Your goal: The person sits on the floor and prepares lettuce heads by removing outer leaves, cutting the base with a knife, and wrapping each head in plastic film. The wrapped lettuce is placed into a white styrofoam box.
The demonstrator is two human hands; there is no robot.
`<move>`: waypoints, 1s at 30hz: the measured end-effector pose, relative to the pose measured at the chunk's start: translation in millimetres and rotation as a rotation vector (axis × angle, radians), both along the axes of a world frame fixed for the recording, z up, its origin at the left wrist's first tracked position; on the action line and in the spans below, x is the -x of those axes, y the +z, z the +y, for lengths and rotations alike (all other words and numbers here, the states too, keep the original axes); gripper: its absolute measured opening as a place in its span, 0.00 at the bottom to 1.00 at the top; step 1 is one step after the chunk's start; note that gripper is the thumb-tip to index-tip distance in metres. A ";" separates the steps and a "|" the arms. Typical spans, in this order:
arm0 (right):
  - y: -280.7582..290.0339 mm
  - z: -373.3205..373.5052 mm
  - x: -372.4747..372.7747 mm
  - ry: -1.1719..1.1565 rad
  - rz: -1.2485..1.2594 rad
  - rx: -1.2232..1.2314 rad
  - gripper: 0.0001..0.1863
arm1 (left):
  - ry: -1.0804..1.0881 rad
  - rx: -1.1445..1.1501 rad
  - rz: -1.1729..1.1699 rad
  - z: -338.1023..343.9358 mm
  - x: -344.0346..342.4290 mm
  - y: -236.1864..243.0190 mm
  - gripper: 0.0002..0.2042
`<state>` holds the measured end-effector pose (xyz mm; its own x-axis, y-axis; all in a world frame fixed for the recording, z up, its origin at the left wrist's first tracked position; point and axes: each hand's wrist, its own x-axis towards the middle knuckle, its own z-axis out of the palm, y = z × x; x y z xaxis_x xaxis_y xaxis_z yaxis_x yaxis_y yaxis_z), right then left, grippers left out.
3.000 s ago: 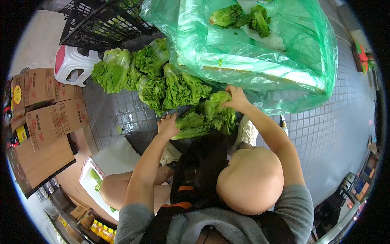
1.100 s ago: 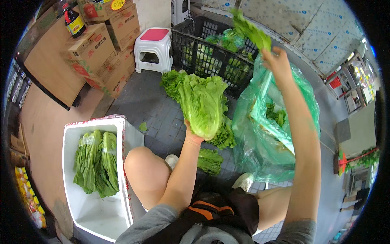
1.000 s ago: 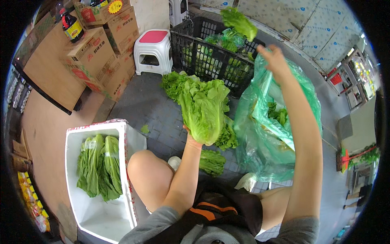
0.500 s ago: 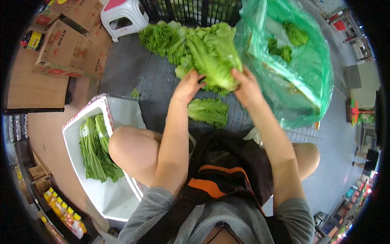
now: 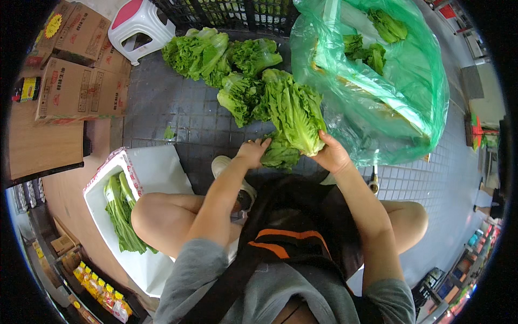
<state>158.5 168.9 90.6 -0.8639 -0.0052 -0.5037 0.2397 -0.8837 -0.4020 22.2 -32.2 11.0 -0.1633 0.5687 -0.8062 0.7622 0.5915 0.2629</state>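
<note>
My right hand [image 5: 331,154] is closed on the pale base of a leafy green lettuce [image 5: 294,110], whose leaves point away from me. Beneath and to the left, another lettuce [image 5: 280,153] lies on the dark tiled floor. My left hand [image 5: 252,153] is at that lower lettuce's left edge, its visible fingers apart and some fingertips hidden by leaves. Beyond, several more lettuces [image 5: 197,54] lie in a loose group, some with clear wrap around them.
A green plastic bag [image 5: 431,81] with a few lettuces inside stands open at the right. At left is a white foam box [image 5: 159,162] holding leafy greens [image 5: 121,216]. Behind are a black crate [image 5: 232,16], a white stool [image 5: 143,32] and cardboard boxes [image 5: 81,89].
The lettuce in my right hand has come down toward me, uncovering the lettuces behind it. My left hand has left its base and moved down to the lower lettuce. The view has shifted slightly.
</note>
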 end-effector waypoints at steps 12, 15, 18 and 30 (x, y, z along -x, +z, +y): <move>108.4 -1.0 23.7 -0.134 0.372 -0.034 0.37 | 1.646 -1.034 -1.677 -50.6 26.0 28.2 0.41; 116.0 -4.7 21.7 -0.199 0.385 0.089 0.36 | 1.699 -1.266 -1.761 -36.4 18.6 34.6 0.42; 129.3 -10.0 17.8 -0.276 0.186 0.038 0.33 | 1.506 -1.371 -1.845 -31.2 11.9 38.1 0.42; 105.2 -71.3 25.7 -0.302 0.160 -0.129 0.30 | 1.631 -1.289 -1.339 -8.6 -0.8 74.7 0.39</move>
